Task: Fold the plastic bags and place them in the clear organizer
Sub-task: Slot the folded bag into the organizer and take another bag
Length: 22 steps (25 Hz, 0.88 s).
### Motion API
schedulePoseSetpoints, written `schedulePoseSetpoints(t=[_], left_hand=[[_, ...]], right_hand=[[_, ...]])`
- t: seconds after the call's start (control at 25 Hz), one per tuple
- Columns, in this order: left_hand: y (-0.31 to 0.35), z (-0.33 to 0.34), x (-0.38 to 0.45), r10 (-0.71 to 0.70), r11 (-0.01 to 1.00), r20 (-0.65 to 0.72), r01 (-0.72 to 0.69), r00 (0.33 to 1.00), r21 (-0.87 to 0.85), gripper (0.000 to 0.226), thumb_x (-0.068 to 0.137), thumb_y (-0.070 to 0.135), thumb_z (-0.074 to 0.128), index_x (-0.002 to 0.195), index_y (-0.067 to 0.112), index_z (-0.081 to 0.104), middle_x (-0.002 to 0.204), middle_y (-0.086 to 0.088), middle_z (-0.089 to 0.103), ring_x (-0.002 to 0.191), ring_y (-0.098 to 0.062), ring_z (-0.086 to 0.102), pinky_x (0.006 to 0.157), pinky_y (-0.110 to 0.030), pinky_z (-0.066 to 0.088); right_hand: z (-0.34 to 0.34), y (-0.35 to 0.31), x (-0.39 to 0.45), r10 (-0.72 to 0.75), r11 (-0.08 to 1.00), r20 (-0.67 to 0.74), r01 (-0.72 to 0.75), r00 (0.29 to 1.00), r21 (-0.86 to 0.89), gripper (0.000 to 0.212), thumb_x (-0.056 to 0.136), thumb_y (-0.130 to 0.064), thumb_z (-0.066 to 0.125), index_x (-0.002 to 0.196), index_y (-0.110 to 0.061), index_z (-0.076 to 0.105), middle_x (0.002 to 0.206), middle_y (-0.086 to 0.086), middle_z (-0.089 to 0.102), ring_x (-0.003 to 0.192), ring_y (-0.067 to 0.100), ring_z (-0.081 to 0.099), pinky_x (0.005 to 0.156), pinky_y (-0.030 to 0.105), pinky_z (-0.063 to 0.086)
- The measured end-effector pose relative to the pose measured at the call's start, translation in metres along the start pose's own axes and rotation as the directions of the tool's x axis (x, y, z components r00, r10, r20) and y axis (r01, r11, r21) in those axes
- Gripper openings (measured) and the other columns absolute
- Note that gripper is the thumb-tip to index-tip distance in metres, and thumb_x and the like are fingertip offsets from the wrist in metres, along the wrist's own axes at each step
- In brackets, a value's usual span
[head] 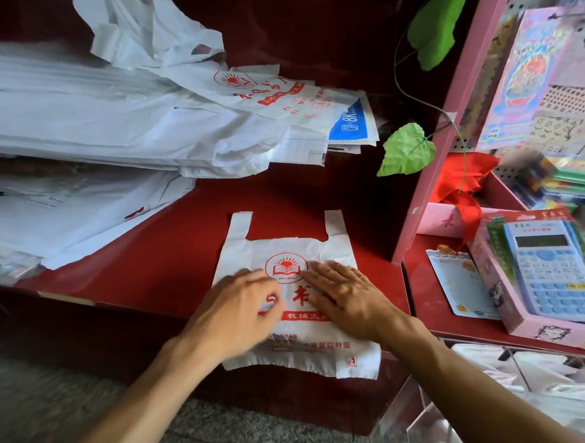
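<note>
A pile of bags (93, 123) lies at the bench's (151, 262) left. The left hand (235, 312), fingers loosely bent, and the flat right hand (346, 296) press one bag (286, 252) spread beneath them. The organizer (496, 380) stands right.

There is a single view, taken from the person's head, looking forward and steeply down over both forearms onto the red counter (171, 254). It sits close: the left hand (236, 309) and right hand (347, 298) lie near the picture's middle. The wide lens bends the edges, so the pink shelf (448, 118) at right leans inward. The floor (56, 403) shows at lower left.
</note>
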State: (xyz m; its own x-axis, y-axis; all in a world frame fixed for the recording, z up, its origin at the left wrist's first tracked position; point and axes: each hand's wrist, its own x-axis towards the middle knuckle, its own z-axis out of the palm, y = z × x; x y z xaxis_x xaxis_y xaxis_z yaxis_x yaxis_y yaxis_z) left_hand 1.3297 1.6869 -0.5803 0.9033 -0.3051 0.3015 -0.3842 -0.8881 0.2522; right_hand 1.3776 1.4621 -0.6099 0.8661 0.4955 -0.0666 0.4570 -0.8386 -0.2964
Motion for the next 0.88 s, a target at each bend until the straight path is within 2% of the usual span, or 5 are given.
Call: schedulePoseSetpoints(t=[0.2, 0.36, 0.52, 0.68, 0.88], left_hand=[[0.012, 0.013, -0.008, -0.101, 0.991, 0.342, 0.064, 0.934, 0.118, 0.113, 0.069, 0.092, 0.005, 0.155, 0.022, 0.025, 0.165, 0.006, 0.013, 0.151, -0.012, 0.010, 0.122, -0.036, 0.010], [0.011, 0.023, -0.005, -0.123, 0.985, 0.356, 0.070, 0.926, 0.157, 0.131, 0.054, 0.100, -0.002, 0.158, 0.020, -0.004, 0.165, 0.003, -0.016, 0.149, -0.011, -0.019, 0.121, -0.048, -0.012], [0.021, 0.017, -0.004, -0.003, 0.993, 0.336, -0.036, 0.942, 0.109, 0.104, 0.082, 0.075, 0.051, 0.158, 0.022, 0.003, 0.165, 0.008, -0.003, 0.151, -0.009, 0.000, 0.118, -0.025, 0.000], [0.014, 0.021, -0.007, 0.061, 0.992, 0.351, -0.096, 0.934, 0.085, 0.081, 0.099, 0.037, 0.051, 0.157, 0.021, -0.002, 0.161, 0.009, -0.018, 0.149, -0.006, -0.014, 0.110, -0.016, -0.015], [-0.025, 0.016, -0.023, 0.106, 0.992, 0.292, -0.123, 0.950, 0.041, 0.075, 0.099, 0.027, 0.056, 0.151, 0.029, 0.003, 0.154, 0.016, -0.008, 0.147, -0.005, -0.008, 0.102, -0.003, -0.024]], right_hand=[[-0.009, -0.017, -0.001, -0.105, 0.989, -0.371, 0.058, 0.923, -0.135, 0.043, 0.096, -0.040, 0.031, 0.116, -0.016, 0.061, 0.121, 0.004, 0.058, 0.106, 0.029, 0.058, 0.088, 0.039, 0.045], [-0.008, -0.028, -0.007, -0.243, 0.970, -0.216, 0.242, 0.946, -0.029, 0.031, 0.095, -0.047, 0.043, 0.105, -0.024, 0.062, 0.105, -0.002, 0.063, 0.095, 0.024, 0.061, 0.077, 0.035, 0.049], [-0.010, -0.014, -0.012, -0.170, 0.984, -0.133, 0.176, 0.976, 0.035, 0.047, 0.096, -0.058, 0.040, 0.128, -0.030, 0.060, 0.138, -0.007, 0.056, 0.128, 0.018, 0.050, 0.105, 0.039, 0.041], [-0.009, -0.007, -0.027, -0.137, 0.986, 0.105, 0.146, 0.985, -0.078, 0.085, 0.085, -0.068, 0.056, 0.155, -0.034, 0.021, 0.164, -0.011, 0.012, 0.151, 0.009, 0.005, 0.123, 0.035, 0.005], [-0.011, 0.006, -0.043, -0.092, 0.989, 0.123, 0.104, 0.988, -0.103, 0.098, 0.072, -0.087, 0.030, 0.155, -0.040, 0.008, 0.162, -0.021, 0.008, 0.151, 0.006, 0.003, 0.121, 0.030, 0.002]])
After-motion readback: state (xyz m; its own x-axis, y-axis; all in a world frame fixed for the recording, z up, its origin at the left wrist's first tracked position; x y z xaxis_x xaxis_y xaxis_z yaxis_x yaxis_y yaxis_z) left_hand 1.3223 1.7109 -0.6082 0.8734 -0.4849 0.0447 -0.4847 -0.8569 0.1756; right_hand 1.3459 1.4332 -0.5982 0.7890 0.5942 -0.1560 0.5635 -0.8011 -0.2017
